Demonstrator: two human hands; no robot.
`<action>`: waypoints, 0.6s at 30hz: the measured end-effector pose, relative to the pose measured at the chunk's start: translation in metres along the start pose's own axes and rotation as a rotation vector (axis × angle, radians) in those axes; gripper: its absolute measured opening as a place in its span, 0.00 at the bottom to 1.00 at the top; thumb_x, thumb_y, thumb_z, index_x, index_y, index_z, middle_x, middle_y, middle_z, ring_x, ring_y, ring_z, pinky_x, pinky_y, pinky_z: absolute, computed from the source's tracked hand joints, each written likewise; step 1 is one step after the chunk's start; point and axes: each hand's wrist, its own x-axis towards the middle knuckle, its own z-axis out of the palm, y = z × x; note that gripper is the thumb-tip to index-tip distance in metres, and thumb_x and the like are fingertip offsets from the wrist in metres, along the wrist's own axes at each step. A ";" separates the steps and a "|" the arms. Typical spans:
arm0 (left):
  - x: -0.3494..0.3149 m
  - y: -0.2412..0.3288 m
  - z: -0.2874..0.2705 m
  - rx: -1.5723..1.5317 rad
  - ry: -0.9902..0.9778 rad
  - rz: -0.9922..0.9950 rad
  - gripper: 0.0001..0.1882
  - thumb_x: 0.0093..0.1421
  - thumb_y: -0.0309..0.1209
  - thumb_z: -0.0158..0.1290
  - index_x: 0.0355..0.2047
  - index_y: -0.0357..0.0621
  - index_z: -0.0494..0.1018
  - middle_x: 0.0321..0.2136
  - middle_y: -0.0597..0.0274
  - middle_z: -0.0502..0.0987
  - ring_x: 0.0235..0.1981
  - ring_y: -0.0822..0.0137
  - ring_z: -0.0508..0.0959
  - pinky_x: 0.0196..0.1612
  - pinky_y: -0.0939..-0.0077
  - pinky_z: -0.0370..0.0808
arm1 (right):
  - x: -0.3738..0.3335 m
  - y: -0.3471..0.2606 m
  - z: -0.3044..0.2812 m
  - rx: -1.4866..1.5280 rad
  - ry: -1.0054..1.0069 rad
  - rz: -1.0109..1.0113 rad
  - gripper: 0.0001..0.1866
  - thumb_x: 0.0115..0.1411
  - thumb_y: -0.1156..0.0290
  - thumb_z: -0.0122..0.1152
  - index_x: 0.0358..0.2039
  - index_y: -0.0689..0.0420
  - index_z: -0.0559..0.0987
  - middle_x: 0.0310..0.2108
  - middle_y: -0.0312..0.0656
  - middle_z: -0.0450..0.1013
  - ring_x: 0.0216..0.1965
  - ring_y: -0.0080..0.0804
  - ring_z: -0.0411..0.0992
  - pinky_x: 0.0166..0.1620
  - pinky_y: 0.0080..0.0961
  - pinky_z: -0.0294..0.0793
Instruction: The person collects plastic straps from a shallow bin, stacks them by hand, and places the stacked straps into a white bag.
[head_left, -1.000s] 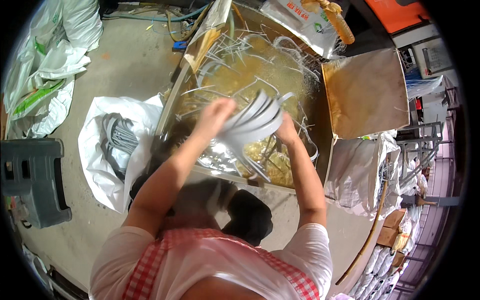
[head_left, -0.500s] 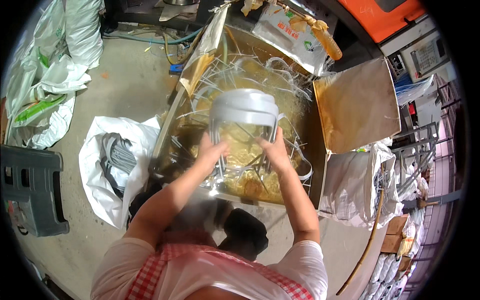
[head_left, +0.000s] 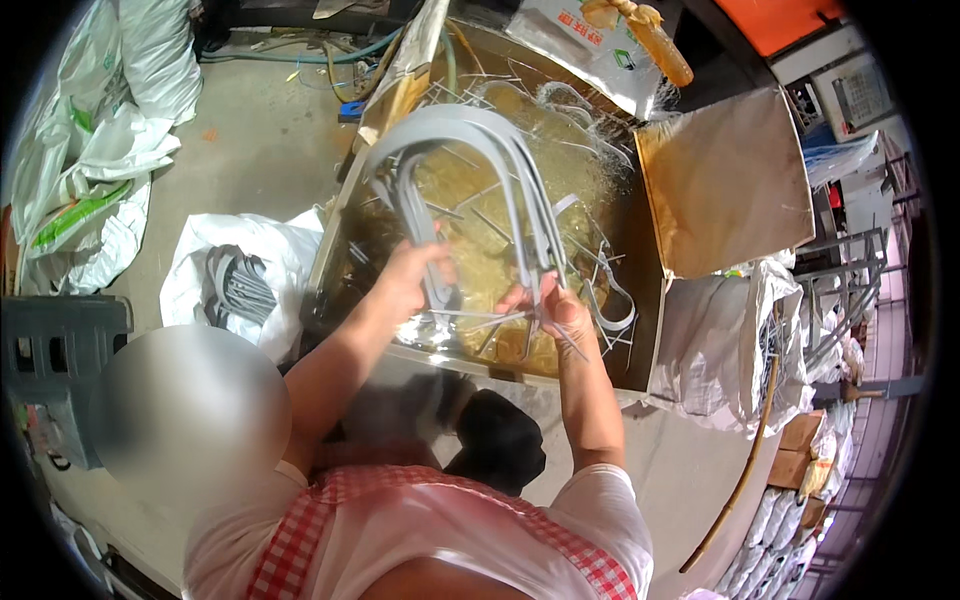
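Note:
Both my hands hold a bundle of grey U-shaped plastic strips, its rounded bend pointing away from me, above a tub of yellowish water. My left hand is closed on the left legs of the bundle. My right hand is wrapped round the right legs near their ends, and several thin grey strips stick out past its fingers. More loose strips float in the bubbling water around the bundle. The bundle hides part of the tub's far left side.
A white sack with more grey strips stands left of the tub. A stained square board leans at its right, above another white sack. At far left is a dark plastic stool; a bamboo stick lies at right.
The bundle has turned and tilted, its bend swinging up and to the left. My right hand has moved down the legs toward the strip ends. The view has shifted slightly.

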 end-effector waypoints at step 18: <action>-0.010 0.013 -0.026 0.063 -0.313 0.153 0.18 0.55 0.21 0.44 0.47 0.39 0.60 0.22 0.65 0.66 0.24 0.71 0.69 0.25 0.77 0.67 | -0.240 -0.315 -0.026 -2.233 1.873 0.196 0.22 0.58 0.61 0.52 0.49 0.60 0.65 0.42 0.54 0.68 0.41 0.48 0.68 0.42 0.40 0.67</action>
